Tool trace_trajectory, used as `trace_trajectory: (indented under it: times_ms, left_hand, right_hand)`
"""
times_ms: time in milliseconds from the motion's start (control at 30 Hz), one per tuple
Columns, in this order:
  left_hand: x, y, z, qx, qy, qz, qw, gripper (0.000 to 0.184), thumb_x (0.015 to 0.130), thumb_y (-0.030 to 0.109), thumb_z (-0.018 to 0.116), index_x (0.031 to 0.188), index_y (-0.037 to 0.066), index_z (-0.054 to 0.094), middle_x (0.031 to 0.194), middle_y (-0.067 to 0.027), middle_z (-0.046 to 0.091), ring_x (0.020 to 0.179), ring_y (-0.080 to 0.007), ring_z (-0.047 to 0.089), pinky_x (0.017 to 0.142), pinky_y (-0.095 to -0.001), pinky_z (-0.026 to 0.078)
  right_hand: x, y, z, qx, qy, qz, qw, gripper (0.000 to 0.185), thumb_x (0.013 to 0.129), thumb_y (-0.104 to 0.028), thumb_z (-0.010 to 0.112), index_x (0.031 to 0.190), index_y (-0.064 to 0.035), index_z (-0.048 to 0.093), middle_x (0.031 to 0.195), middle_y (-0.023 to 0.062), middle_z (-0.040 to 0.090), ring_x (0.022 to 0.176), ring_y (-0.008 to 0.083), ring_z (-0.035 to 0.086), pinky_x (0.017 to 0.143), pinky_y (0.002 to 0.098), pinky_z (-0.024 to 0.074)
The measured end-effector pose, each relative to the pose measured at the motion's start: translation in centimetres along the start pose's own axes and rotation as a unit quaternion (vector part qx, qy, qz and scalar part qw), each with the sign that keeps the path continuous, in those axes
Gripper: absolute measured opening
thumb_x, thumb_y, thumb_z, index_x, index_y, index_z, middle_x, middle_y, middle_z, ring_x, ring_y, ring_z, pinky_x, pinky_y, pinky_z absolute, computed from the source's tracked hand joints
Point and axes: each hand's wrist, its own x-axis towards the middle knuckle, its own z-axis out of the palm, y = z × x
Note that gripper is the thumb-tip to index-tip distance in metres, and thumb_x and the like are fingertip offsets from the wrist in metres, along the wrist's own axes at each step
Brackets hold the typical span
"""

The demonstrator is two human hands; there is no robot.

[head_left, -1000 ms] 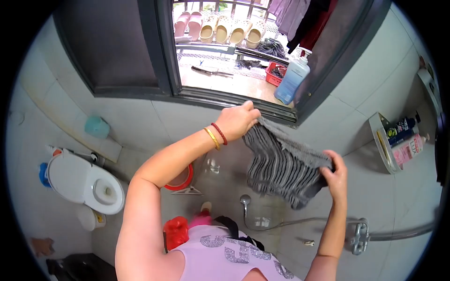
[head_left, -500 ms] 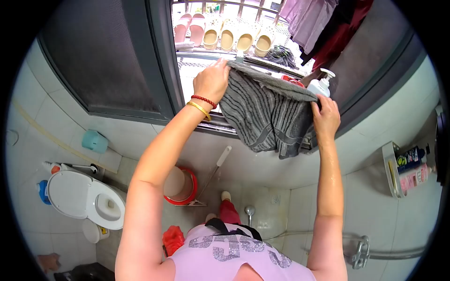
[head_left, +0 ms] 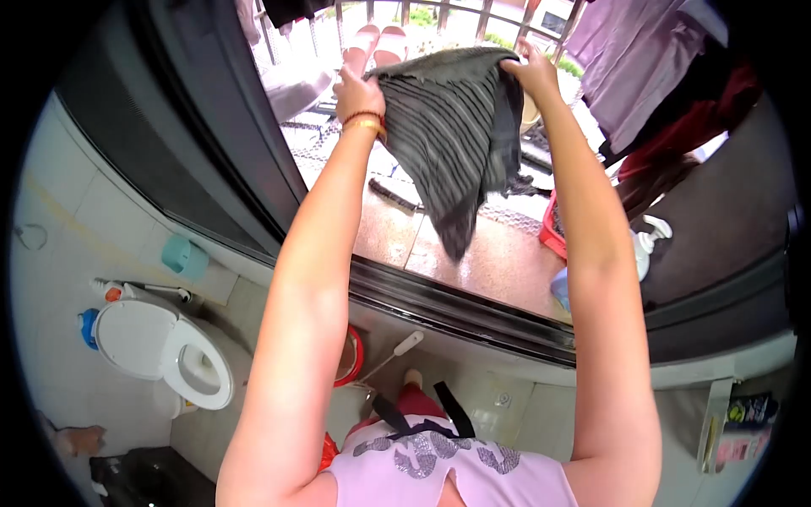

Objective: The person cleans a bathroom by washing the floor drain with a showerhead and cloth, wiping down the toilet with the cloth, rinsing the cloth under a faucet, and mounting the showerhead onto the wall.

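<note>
A grey cloth with dark stripes (head_left: 448, 127) hangs stretched between my two hands, out past the window frame. My left hand (head_left: 359, 95), with a red bead bracelet and a gold bangle at the wrist, grips its upper left corner. At the upper right corner my right hand (head_left: 534, 72) pinches the edge, one finger raised off it. The lower part of the cloth narrows to a dark, blurred point above the tiled ledge (head_left: 397, 232). Behind the cloth stand pink slippers (head_left: 390, 46); it covers most of the other footwear.
The window's dark lower track (head_left: 456, 300) runs beneath my forearms. To the right are a red basket (head_left: 553, 228), a white pump bottle (head_left: 646, 247) and hanging lilac clothing (head_left: 638, 68). Metal bars (head_left: 481, 21) close off the far side. Below left is a toilet (head_left: 198, 372).
Both hands have moved forward and up through the window opening with the cloth, which now hangs over the ledge beyond the track. My body has come closer to the window.
</note>
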Motion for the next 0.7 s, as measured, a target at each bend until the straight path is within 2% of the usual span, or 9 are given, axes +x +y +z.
trace_trajectory:
  times_ms: [33,67,133,200,267,333,433,633,700]
  left_hand:
    - [-0.5,1.2,-0.6,0.001,-0.057,-0.031,0.998,0.066,0.077,0.030,0.061,0.128,0.003,0.028,0.117,-0.0299,0.040,0.101,-0.0407,0.050,0.085,-0.0431,0.043]
    - [-1.0,1.1,0.0,0.025,-0.078,-0.001,0.997,0.068,0.076,0.033,0.061,0.128,0.004,0.027,0.118,-0.0273,0.041,0.101,-0.0407,0.050,0.085,-0.0428,0.043]
    - [-2.4,-0.6,1.1,0.037,-0.123,0.095,0.987,0.067,0.076,0.034,0.061,0.127,0.004,0.030,0.120,-0.0240,0.041,0.103,-0.0397,0.049,0.086,-0.0424,0.043]
    - [-4.9,-2.7,1.8,-0.023,-0.108,0.192,0.975,0.042,0.078,0.030,0.060,0.110,0.003,0.052,0.107,-0.0189,0.051,0.097,-0.0296,0.052,0.083,-0.0368,0.043]
    - [-7.9,-3.2,0.2,-0.026,-0.191,0.196,0.961,0.029,0.082,0.026,0.057,0.100,0.003,0.059,0.107,-0.0138,0.053,0.084,-0.0193,0.058,0.077,-0.0293,0.048]
    - [-10.5,-3.5,-1.4,-0.152,-0.255,0.138,0.945,0.018,0.079,0.021,0.059,0.083,0.004,0.064,0.091,-0.0109,0.059,0.081,-0.0246,0.058,0.072,-0.0322,0.046]
    - [-12.8,-4.2,-2.6,-0.162,-0.246,0.191,0.936,0.019,0.079,0.020,0.058,0.079,0.002,0.064,0.080,-0.0104,0.061,0.071,-0.0209,0.060,0.067,-0.0295,0.046]
    - [-16.6,-4.9,-3.8,-0.361,-0.439,-0.089,0.818,0.031,0.087,0.028,0.053,0.080,0.001,0.064,0.071,-0.0049,0.063,0.072,-0.0096,0.058,0.070,-0.0238,0.045]
    - [-19.3,-4.1,-4.5,-0.441,-0.494,-0.191,0.725,0.033,0.088,0.032,0.050,0.101,0.002,0.057,0.091,-0.0076,0.061,0.082,-0.0138,0.059,0.074,-0.0260,0.046]
  right_hand:
    - [1.1,1.3,2.2,0.121,-0.097,0.108,0.982,0.071,0.068,-0.029,0.069,0.129,-0.0084,0.038,0.114,0.0131,0.055,0.090,0.0249,0.057,0.070,0.0338,0.0471]
    - [1.0,1.1,2.8,0.159,-0.190,0.204,0.947,0.073,0.067,-0.028,0.072,0.129,-0.0087,0.038,0.110,0.0113,0.056,0.090,0.0220,0.055,0.070,0.0277,0.0462]
    - [-0.8,2.1,5.5,0.118,-0.276,0.163,0.940,0.070,0.068,-0.028,0.071,0.128,-0.0095,0.040,0.104,0.0111,0.057,0.087,0.0181,0.056,0.070,0.0237,0.0451]
    - [-4.8,3.7,8.3,0.203,-0.294,0.139,0.924,0.061,0.075,-0.032,0.066,0.126,-0.0086,0.042,0.101,0.0098,0.057,0.088,0.0164,0.056,0.070,0.0244,0.0456]
    - [-9.0,2.6,6.5,0.308,-0.294,0.229,0.875,0.056,0.082,-0.037,0.058,0.125,-0.0073,0.041,0.101,0.0119,0.058,0.094,0.0188,0.055,0.073,0.0275,0.0471]
    - [-12.1,3.5,6.1,0.537,-0.262,0.382,0.705,0.063,0.084,-0.045,0.051,0.131,-0.0077,0.031,0.106,0.0150,0.055,0.101,0.0224,0.053,0.077,0.0325,0.0479]
    - [-15.4,1.9,4.2,0.706,-0.235,0.366,0.560,0.080,0.084,-0.060,0.035,0.138,-0.0094,0.006,0.134,0.0203,0.028,0.114,0.0364,0.041,0.090,0.0494,0.0394]
    - [-19.8,-2.8,1.3,0.810,-0.166,0.309,0.470,0.083,0.081,-0.066,0.027,0.138,-0.0114,0.001,0.140,0.0197,0.013,0.123,0.0411,0.028,0.097,0.0550,0.0298]
    - [-20.8,-5.0,0.6,0.857,-0.102,0.290,0.413,0.081,0.080,-0.066,0.028,0.138,-0.0124,0.007,0.138,0.0199,0.020,0.122,0.0412,0.028,0.098,0.0561,0.0265]
